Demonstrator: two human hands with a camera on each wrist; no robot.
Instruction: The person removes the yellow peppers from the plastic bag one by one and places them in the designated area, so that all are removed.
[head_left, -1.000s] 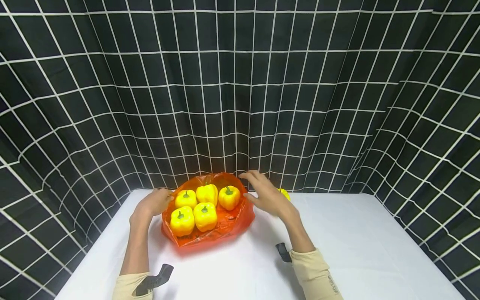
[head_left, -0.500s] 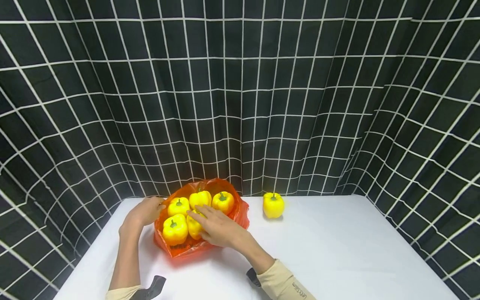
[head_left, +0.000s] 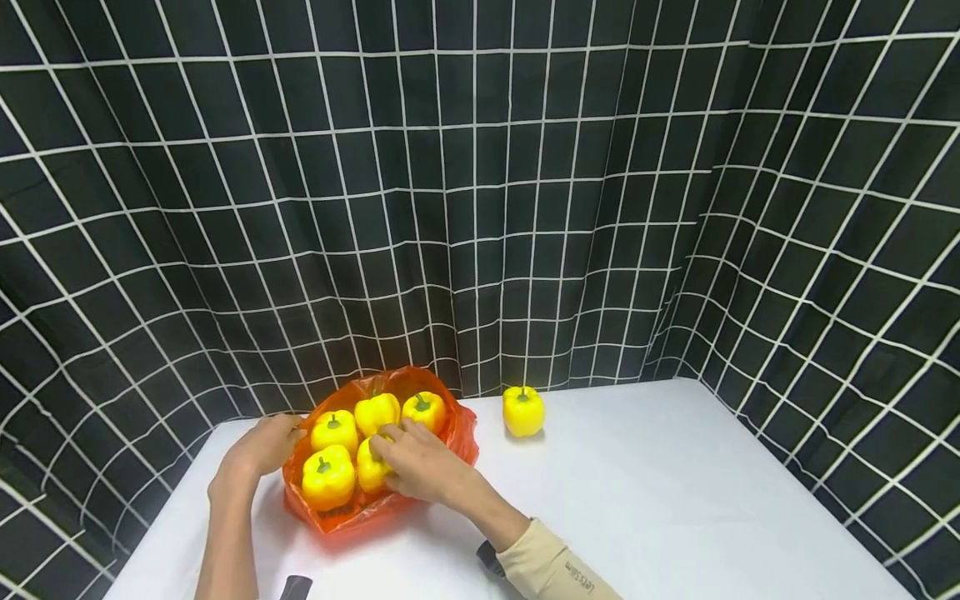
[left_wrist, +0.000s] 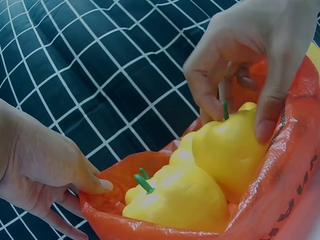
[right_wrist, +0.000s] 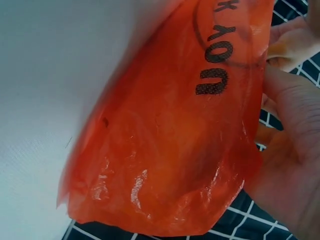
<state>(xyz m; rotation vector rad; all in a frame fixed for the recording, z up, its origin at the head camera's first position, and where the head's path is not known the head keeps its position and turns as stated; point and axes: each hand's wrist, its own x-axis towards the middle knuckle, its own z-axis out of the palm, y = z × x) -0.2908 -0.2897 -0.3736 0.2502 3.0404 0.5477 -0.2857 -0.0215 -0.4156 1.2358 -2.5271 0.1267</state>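
An orange-red plastic bag (head_left: 463,429) lies with its mouth wide, several yellow bell peppers with green stems inside. My left hand (head_left: 258,454) pinches the bag's left rim; the left wrist view puts the thumb inside the wall and the other fingers outside. With thumb and fingers my right hand (head_left: 423,462) grips the front right bell pepper (left_wrist: 225,150) inside the bag. Beside it in the bag sits another bell pepper (head_left: 328,479), at the front left. In the right wrist view the bag's printed wall (right_wrist: 165,145) hides most of the right hand's fingers.
One more yellow bell pepper (head_left: 523,412) stands upright on the white table (head_left: 637,500), right of the bag near the back edge. Dark curtains (head_left: 480,208) with a white grid surround the table at the back and sides.
My right hand has come from beyond the bag's right rim into the bag and taken hold of the front right bell pepper. The left hand stays at the left rim. The head view has shifted.
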